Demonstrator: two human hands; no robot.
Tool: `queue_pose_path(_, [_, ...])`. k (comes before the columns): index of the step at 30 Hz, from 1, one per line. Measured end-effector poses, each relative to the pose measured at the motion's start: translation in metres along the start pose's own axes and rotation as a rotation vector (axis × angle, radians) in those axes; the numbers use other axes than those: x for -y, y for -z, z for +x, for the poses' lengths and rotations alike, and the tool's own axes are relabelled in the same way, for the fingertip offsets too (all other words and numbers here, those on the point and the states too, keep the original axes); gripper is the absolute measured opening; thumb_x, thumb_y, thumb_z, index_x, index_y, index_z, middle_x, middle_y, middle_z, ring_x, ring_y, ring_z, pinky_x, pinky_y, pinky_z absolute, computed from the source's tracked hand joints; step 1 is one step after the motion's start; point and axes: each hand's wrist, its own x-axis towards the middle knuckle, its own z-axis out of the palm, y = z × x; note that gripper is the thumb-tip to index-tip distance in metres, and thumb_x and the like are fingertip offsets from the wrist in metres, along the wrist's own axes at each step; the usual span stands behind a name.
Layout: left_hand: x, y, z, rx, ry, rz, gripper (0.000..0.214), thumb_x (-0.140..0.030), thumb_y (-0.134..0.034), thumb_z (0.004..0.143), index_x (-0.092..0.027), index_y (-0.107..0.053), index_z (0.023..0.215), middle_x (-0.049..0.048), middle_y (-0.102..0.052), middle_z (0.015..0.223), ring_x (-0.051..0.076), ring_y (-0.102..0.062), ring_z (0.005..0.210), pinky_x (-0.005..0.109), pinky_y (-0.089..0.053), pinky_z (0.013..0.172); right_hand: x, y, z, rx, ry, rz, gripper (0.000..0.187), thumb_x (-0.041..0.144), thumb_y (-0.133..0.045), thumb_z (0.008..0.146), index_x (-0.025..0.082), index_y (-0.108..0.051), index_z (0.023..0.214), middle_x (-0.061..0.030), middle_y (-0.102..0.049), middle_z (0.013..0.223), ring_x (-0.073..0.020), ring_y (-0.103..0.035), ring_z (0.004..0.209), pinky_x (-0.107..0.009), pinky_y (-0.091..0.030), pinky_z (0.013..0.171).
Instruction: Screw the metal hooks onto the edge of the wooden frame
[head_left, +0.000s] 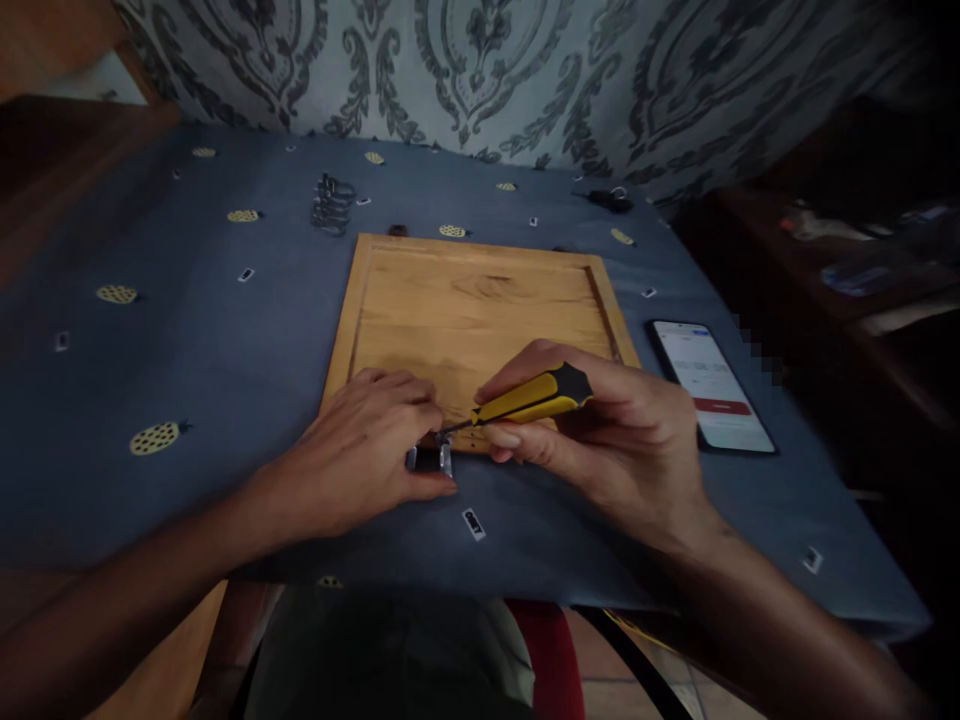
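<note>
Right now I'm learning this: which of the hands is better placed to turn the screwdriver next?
Probably the right hand: it grips the screwdriver, its tip at the metal fitting by the near edge of the wooden board. The left hand seems occupied steadying that fitting.

A lit phone (718,388) lies on the pineapple-print tablecloth (225,345).
</note>
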Motion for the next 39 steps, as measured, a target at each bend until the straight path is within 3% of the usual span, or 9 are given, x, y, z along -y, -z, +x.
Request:
queue_pose_path(8, [0.002, -0.002, -0.001, -0.002, 0.016, -0.004, 0.034, -0.042, -0.089, 0.078, -0.017, -0.073, 0.093, 0.0048, -0.071, 0.102, 0.028, -0.066, 0.098, 0.044, -0.048, 0.089, 0.0, -0.002, -0.002, -0.027, 0.08, -0.07, 0.019, 0.038, -0.079, 0.091, 0.021, -0.072, 0.086, 0.0015, -0.068, 0.078, -0.0111, -0.066, 0.065, -0.024, -0.054, 0.056])
queue_pose_path(13, [0.002, -0.001, -0.001, -0.01, 0.009, -0.022, 0.032, -0.043, -0.088, 0.079, -0.018, -0.072, 0.093, 0.0037, -0.071, 0.102, 0.027, -0.066, 0.1, 0.043, -0.048, 0.09, 0.006, -0.004, -0.013, -0.365, 0.121, 0.02, 0.004, 0.026, -0.078, 0.091, 0.024, -0.076, 0.094, -0.0005, -0.074, 0.096, -0.0096, -0.068, 0.058, -0.024, -0.058, 0.052])
queue_pose_path(15, [0.001, 0.001, -0.001, 0.011, 0.019, -0.02, 0.031, -0.041, -0.087, 0.08, -0.018, -0.072, 0.093, 0.0035, -0.071, 0.101, 0.027, -0.066, 0.1, 0.043, -0.048, 0.09, 0.007, -0.004, -0.016, -0.41, 0.095, 0.043, 0.004, 0.024, -0.078, 0.091, 0.024, -0.076, 0.095, -0.0009, -0.074, 0.097, -0.0099, -0.068, 0.056, -0.024, -0.059, 0.051])
queue_pose_path(22, [-0.001, 0.004, 0.001, 0.036, 0.029, 0.0, 0.029, -0.041, -0.086, 0.081, -0.018, -0.071, 0.091, 0.0033, -0.07, 0.096, 0.027, -0.066, 0.096, 0.044, -0.048, 0.087, 0.0, -0.004, -0.02, -0.259, 0.059, -0.025, 0.006, 0.029, -0.074, 0.095, 0.025, -0.072, 0.09, -0.0008, -0.072, 0.088, -0.0131, -0.068, 0.06, -0.028, -0.06, 0.055])
queue_pose_path(30, [-0.001, 0.002, 0.0, 0.014, 0.012, -0.021, 0.029, -0.04, -0.086, 0.082, -0.017, -0.072, 0.094, 0.0037, -0.07, 0.098, 0.028, -0.066, 0.097, 0.045, -0.048, 0.088, -0.006, -0.005, -0.02, -0.219, 0.084, -0.053, 0.005, 0.023, -0.072, 0.095, 0.026, -0.07, 0.093, 0.0014, -0.071, 0.088, -0.0126, -0.07, 0.066, -0.027, -0.057, 0.06])
queue_pose_path(39, [-0.003, 0.006, 0.003, 0.078, 0.055, -0.017, 0.032, -0.041, -0.087, 0.08, -0.017, -0.073, 0.094, 0.0049, -0.07, 0.098, 0.029, -0.066, 0.098, 0.047, -0.049, 0.09, -0.007, -0.007, -0.018, -0.206, 0.05, -0.036, 0.008, 0.028, -0.071, 0.097, 0.024, -0.069, 0.09, 0.0002, -0.069, 0.086, -0.0127, -0.068, 0.064, -0.027, -0.057, 0.059])
